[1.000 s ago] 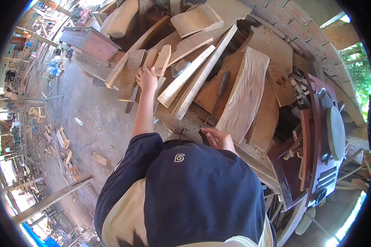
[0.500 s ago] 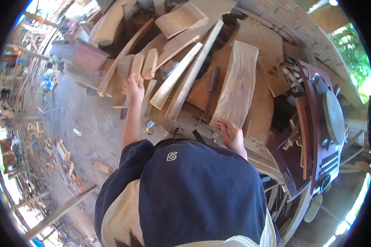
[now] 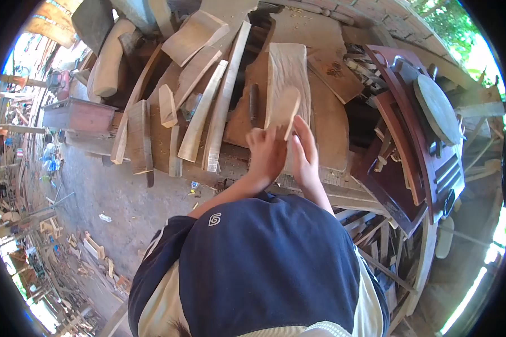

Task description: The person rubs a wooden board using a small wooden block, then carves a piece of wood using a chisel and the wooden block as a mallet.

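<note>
In front of my chest, my left hand [image 3: 266, 156] is wrapped round the lower end of a small wooden piece with a rounded top [image 3: 287, 106]. My right hand [image 3: 305, 151] is beside the piece's right edge, its fingers stretched upward. Behind both lies a long wide board with wavy grain [image 3: 288, 62]. A dark-handled tool [image 3: 253, 104] rests just left of that board. Farther left lies another short wooden piece [image 3: 167, 105].
Two long pale strips [image 3: 204, 112] lie left of the tool. A dark plank [image 3: 140, 135] and a curved board [image 3: 130, 106] are at the bench's left. Dark red furniture [image 3: 410, 135] with a round disc [image 3: 436, 109] stands at right. A brick wall [image 3: 399, 31] is behind.
My left hand has moved right from the pile, carrying the small rounded wooden piece to in front of the wide board. My right hand has risen beside it. The view has turned right.
</note>
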### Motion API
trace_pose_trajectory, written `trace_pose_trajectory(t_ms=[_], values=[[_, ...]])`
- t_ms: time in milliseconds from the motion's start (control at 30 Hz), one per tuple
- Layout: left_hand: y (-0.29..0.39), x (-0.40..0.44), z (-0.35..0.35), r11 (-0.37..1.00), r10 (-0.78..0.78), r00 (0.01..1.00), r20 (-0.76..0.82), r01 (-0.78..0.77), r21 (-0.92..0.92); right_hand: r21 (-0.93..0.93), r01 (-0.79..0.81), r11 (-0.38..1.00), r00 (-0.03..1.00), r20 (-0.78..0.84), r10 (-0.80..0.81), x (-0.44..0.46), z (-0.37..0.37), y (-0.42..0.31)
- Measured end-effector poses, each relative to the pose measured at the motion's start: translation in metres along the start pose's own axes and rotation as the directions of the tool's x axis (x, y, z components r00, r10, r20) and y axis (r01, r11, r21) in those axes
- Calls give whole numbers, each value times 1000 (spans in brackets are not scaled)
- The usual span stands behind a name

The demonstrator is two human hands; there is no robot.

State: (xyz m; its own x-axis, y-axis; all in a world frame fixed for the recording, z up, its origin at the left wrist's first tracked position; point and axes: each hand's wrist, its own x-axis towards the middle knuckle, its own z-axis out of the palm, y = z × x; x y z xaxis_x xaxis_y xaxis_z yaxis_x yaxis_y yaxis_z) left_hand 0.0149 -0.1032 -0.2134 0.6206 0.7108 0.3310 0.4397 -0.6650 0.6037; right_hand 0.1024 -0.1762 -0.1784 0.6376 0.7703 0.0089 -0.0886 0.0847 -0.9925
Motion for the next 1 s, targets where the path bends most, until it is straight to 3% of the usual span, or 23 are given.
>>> trace_pose_trajectory(t_ms=[33, 67, 167, 200, 233, 300, 333, 367, 400, 433, 467, 533, 567, 600, 633, 700, 833, 867, 933, 967, 1000], values=[[12, -1, 8, 999, 34, 995, 98, -38, 34, -28, 9, 1000, 999, -34, -10, 5, 1, 6], [16, -2, 10, 999, 43, 993, 108, -46, 25, -151, -17, 988, 1000, -19, 14, 8, 0, 9], [15, -2, 8, 990, 126, 984, 128, -132, 46, -216, 30, 976, 999, -11, -34, 4, -4, 10], [4, 1, 6, 966, 13, 989, 150, 26, -256, -328, 140, 934, 990, 14, -144, 5, -8, 21], [-7, 5, 3, 832, -88, 975, 203, 184, -523, -421, 143, 896, 989, 39, -140, 6, -10, 15], [-6, 33, -36, 798, -144, 913, 382, 335, -501, -644, 163, 747, 985, 64, -160, 2, -6, 17], [-25, 40, -21, 812, -98, 942, 321, 262, -522, -762, 133, 634, 990, 73, -120, 0, -1, 15], [-16, 58, -29, 879, -93, 949, 302, 221, -423, -859, 106, 501, 994, 78, -76, -3, 4, 14], [-17, 70, -18, 938, -58, 966, 253, 140, -317, -859, 108, 501, 994, 80, -77, -2, 8, 23], [-14, 79, -7, 978, -14, 979, 205, 56, -202, -906, 69, 417, 998, 65, -25, 0, 14, 28], [-1, 84, -3, 977, -11, 979, 204, 54, -205, -906, 46, 421, 999, 44, -15, 2, 21, 29], [25, 94, 6, 994, -107, 943, 315, 91, 67, -907, 25, 420, 1000, 25, -6, 3, 24, 29], [25, 88, 15, 999, -44, 931, 363, 32, 39, -859, 8, 511, 995, 56, 78, -2, 22, 26], [26, 75, 22, 995, -74, 906, 416, 39, 92, -803, -16, 595, 983, 96, 156, -8, 20, 23], [33, 64, 21, 988, -107, 879, 466, 43, 146, -826, -42, 562, 964, 114, 240, -16, 18, 20], [38, 45, 16, 989, -106, 878, 467, 47, 137, -874, 113, 472, 966, 208, 154, -31, 14, 28], [35, 62, 17, 989, -150, 856, 494, 129, 77, -892, 151, 426, 941, 262, 214, -18, 14, 23], [28, 71, 26, 989, -151, 856, 495, 131, 75, -883, 109, 457, 953, 223, 205, -6, 16, 19], [6, 104, 57, 995, -54, 941, 335, 24, 94, -888, 71, 454, 966, 174, 190, 29, 14, 27], [-3, 128, 69, 996, -81, 947, 312, 63, 69, -845, -38, 533, 980, 74, 186, 55, 15, 35], [-14, 156, 83, 994, -109, 950, 291, 101, 43, -881, 69, 467, 997, 79, 2, 84, 14, 42]])
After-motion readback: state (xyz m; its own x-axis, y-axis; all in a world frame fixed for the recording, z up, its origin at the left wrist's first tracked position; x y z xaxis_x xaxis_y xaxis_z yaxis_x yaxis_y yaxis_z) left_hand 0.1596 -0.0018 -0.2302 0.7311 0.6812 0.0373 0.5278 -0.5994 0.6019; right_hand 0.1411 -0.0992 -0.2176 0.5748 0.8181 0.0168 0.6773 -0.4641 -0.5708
